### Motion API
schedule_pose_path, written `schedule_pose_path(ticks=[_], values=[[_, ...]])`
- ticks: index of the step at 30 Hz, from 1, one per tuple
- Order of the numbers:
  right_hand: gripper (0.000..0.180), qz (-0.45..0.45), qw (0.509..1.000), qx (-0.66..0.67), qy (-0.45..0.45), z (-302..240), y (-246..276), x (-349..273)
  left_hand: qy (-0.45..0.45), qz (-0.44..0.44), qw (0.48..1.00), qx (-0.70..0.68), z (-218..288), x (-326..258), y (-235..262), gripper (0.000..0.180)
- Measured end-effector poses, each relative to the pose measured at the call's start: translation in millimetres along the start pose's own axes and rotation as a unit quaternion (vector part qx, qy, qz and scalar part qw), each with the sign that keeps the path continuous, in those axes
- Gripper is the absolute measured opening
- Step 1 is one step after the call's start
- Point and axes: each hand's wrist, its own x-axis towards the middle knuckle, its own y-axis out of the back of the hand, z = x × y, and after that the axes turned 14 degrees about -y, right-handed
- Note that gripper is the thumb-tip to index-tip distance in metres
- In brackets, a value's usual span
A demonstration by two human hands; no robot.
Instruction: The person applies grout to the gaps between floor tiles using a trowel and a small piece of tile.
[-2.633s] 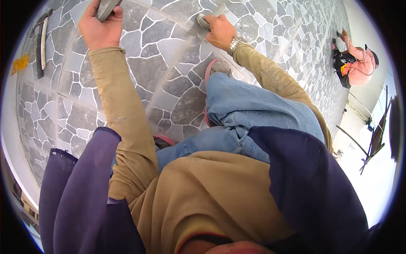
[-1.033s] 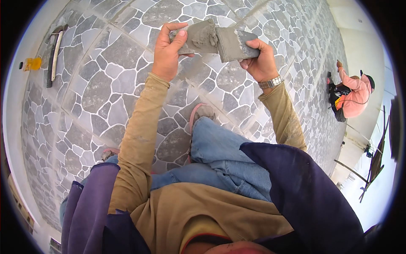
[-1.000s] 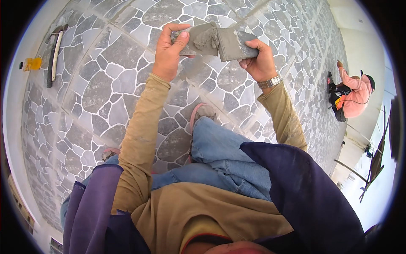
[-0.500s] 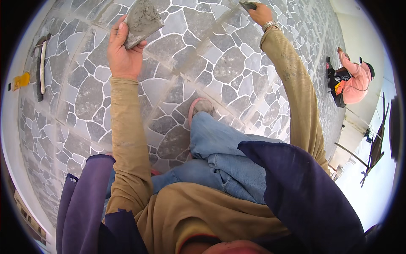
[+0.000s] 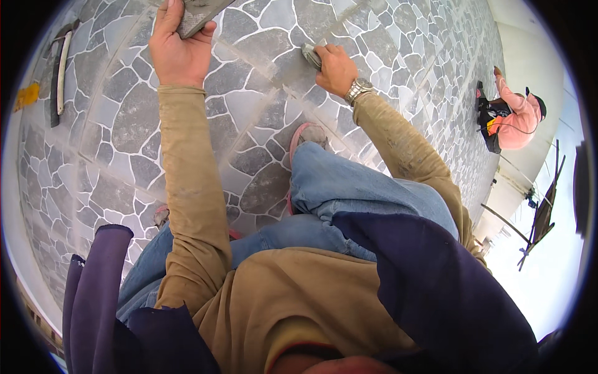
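My left hand (image 5: 177, 56) is closed around a flat grey slab, apparently a tile piece (image 5: 200, 17), at the top edge, which cuts off much of it. Its thumb lies along the side and its fingers curl underneath. To the right, my right hand (image 5: 337, 70), with a metal watch at the wrist, grips a small grey piece (image 5: 311, 56) whose exact kind I cannot make out. That piece is at or just over a dusty grey joint in the stone-patterned tile floor (image 5: 258, 187). My shoe (image 5: 311, 134) stands below this joint.
A hammer (image 5: 61, 75) with a pale handle lies on the floor at the far left, beside a yellow object (image 5: 27, 97) near the wall. At the right, a person in a pink top (image 5: 520, 121) crouches by a pale wall.
My right hand has come nearer and to the left, down to the floor joint. The left hand has shifted up in the picture, so the grey paste on its slab is now mostly cut off.
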Motion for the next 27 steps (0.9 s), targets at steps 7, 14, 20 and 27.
schedule_pose_path(ticks=[7,14,20,27], values=[[0.057,0.079,0.996,-0.031,0.041,50,47,48,-0.047,-0.031,0.998,0.028,26,11,13,0.031],[0.070,0.107,0.987,-0.021,0.121,123,-8,58,-0.055,-0.019,0.997,0.058,32,15,27,0.034],[0.061,-0.002,0.994,-0.006,0.113,115,36,50,-0.042,-0.026,0.998,0.043,26,13,26,0.034],[0.038,0.040,0.994,-0.047,-0.092,86,17,85,-0.003,-0.056,0.997,-0.049,3,-6,13,0.031]])
